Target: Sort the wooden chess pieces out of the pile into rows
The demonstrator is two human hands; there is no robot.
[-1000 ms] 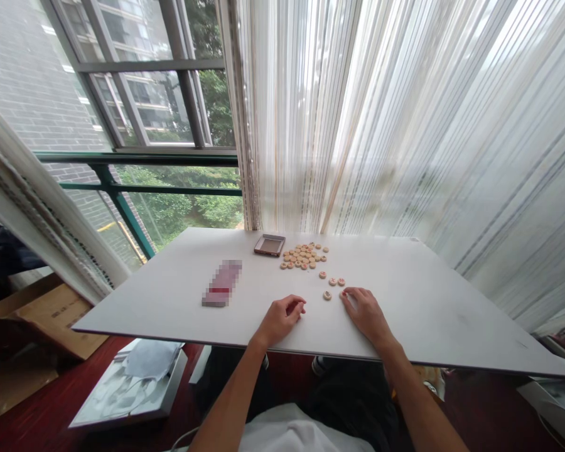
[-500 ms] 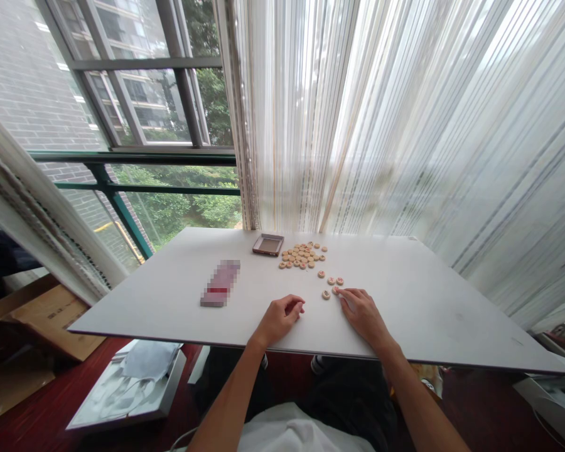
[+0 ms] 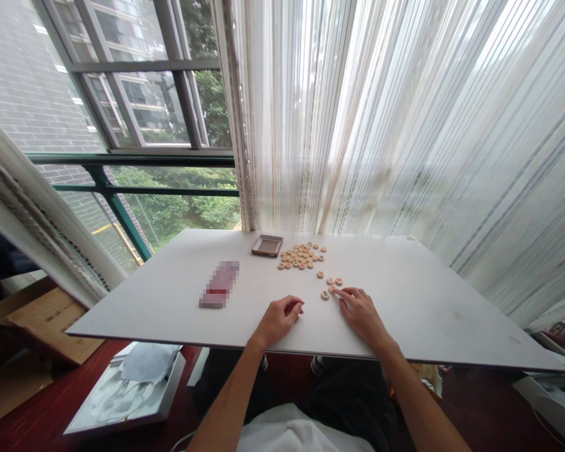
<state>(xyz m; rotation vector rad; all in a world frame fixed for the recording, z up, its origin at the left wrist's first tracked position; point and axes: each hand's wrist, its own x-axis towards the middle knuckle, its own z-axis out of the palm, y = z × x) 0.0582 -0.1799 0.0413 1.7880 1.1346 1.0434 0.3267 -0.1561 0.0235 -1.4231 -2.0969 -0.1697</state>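
Note:
Round wooden game pieces lie in a pile (image 3: 300,256) on the white table (image 3: 419,301), with a few loose pieces (image 3: 329,282) nearer to me. My right hand (image 3: 360,311) rests on the table with its index finger stretched out, the tip touching a loose piece (image 3: 332,289) beside another one (image 3: 325,294). My left hand (image 3: 279,319) lies curled on the table to the left, its fingers closed; whether it holds anything is hidden.
A small brown tray (image 3: 267,245) sits left of the pile. A blurred reddish flat object (image 3: 219,284) lies on the table's left part. Sheer curtains hang behind the table. Below left are a cardboard box (image 3: 37,320) and a white box (image 3: 127,389).
My right hand slid a little to the left, and its index finger now touches a loose piece. The left hand has stayed put.

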